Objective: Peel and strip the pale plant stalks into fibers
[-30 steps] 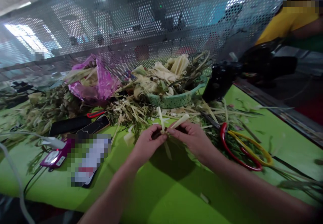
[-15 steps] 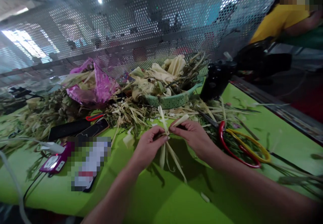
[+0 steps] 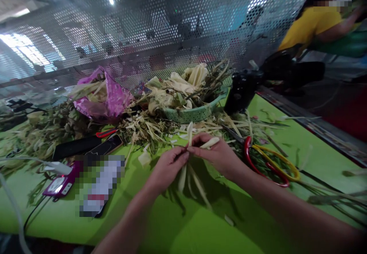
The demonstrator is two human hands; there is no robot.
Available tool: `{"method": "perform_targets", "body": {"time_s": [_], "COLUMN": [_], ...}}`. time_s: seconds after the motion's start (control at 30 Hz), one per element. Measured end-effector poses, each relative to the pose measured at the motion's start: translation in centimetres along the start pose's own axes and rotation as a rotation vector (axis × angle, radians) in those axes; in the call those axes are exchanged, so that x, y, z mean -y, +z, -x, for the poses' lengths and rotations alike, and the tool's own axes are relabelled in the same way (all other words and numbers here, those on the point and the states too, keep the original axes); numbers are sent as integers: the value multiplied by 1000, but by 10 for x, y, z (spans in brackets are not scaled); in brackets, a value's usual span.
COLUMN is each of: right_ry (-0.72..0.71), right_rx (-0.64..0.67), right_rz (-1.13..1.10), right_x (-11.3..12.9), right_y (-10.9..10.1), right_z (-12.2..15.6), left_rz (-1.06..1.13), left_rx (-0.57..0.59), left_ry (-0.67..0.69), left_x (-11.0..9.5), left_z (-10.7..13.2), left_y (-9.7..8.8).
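Note:
Both of my hands meet over the green table [image 3: 183, 227], pinching a small bunch of pale leaf strips [image 3: 189, 131]. My left hand [image 3: 168, 166] is closed on the strips from the left, and loose ends hang down below it. My right hand [image 3: 218, 152] is closed on them from the right, with one pale strip lying across its fingers. Other strip ends stick up between the two hands.
Red and yellow scissors [image 3: 266, 162] lie just right of my right hand. Behind are a green basket [image 3: 195, 112] of leaves, a pink bag [image 3: 110, 97], leaf litter, phones [image 3: 86, 145] at left, a black device [image 3: 243, 89], a perforated metal screen, and a person in yellow [image 3: 312, 25].
The strip ends now hang down below my hands, where a second ago they were bunched between them. My right hand has turned slightly, and the upright strip has shifted right.

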State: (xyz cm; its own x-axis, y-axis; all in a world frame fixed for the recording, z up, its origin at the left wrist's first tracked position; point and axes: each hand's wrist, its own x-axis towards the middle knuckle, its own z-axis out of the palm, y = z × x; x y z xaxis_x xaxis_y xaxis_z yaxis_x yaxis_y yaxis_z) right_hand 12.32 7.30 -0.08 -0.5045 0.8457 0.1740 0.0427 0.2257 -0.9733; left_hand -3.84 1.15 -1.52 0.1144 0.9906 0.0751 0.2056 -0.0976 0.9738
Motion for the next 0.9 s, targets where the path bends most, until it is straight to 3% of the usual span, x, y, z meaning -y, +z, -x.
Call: {"method": "perform_targets", "body": {"time_s": [0.1, 0.23, 0.4, 0.57, 0.7, 0.9], "right_ry": [-50, -140, -56, 52, 112, 83], "right_rx": [-20, -37, -50, -30, -7, 50], "right_rz": [30, 145, 95, -34, 7, 142], "right_x": [-3, -7, -4, -2, -3, -1], "right_y": [1, 3, 5, 1, 0, 3], "right_z": [1, 4, 3, -3, -2, 3], "left_rz": [1, -24, 39, 261, 409, 506], "left_rx": [-10, 63, 103, -77, -265, -289], "left_ry": [-41, -58, -100, -140, -149, -213], "left_x": [-1, -2, -1, 2, 2, 1], "left_z": [-1, -1, -4, -9, -12, -9], "left_y": [1, 2, 6, 8, 2, -3]}}
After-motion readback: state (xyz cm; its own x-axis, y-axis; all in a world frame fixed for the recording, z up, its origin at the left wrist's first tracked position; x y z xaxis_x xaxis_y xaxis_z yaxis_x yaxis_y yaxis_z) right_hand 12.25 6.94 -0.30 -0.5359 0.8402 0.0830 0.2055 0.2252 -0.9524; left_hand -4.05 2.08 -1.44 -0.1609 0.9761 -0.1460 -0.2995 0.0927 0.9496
